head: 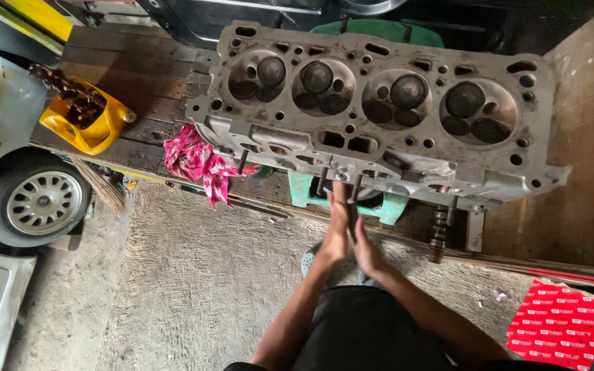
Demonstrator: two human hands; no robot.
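A grey aluminium cylinder head (379,103) with four combustion chambers facing up lies on a dark wooden bench (132,75). My left hand (335,230) and my right hand (367,247) are pressed palm to palm just below its near edge. A thin dark rod (350,203) is clamped between the palms. It runs up under the head's near side, and its upper end is hidden there.
A yellow tub (97,127) of metal parts sits at the bench's left, a pink rag (197,161) hangs off the edge. A green support (304,189) and a ribbed shaft (438,233) stand below the head. A car wheel (39,203) is at left, red printed cardboard (562,323) at right.
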